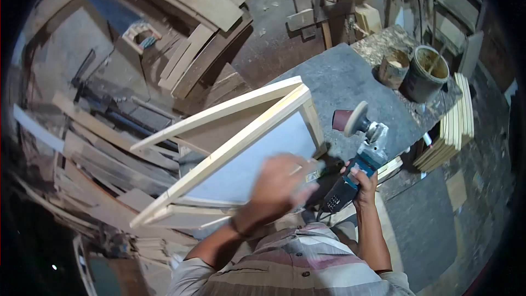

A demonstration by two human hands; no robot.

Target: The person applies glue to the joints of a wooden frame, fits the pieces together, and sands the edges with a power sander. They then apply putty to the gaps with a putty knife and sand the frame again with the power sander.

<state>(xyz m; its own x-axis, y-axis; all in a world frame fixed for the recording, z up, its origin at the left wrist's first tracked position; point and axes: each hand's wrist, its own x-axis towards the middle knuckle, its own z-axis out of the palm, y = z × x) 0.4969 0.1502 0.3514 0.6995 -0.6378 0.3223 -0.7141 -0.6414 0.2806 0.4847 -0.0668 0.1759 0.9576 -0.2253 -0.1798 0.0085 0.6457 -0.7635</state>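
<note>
My right hand [363, 182] is closed around the blue-and-black body of an angle grinder [359, 167]. The tool points away from me, with a pale round backing pad and dark red sanding disc [342, 121] at its far end. My left hand [276, 182] is smeared by motion in front of a wooden frame [241, 142], and I cannot tell whether its fingers hold anything. Light bare strips make up this frame, which stands tilted with a pale bluish panel [255, 159] inside it.
A dark-topped table [329, 74] lies beyond the frame. On its right stand a bucket with a stick in it [426, 74] and a smaller can [393, 68]. Stacked curved wooden pieces [452, 126] sit at the right. Boards and planks [203, 60] crowd the left.
</note>
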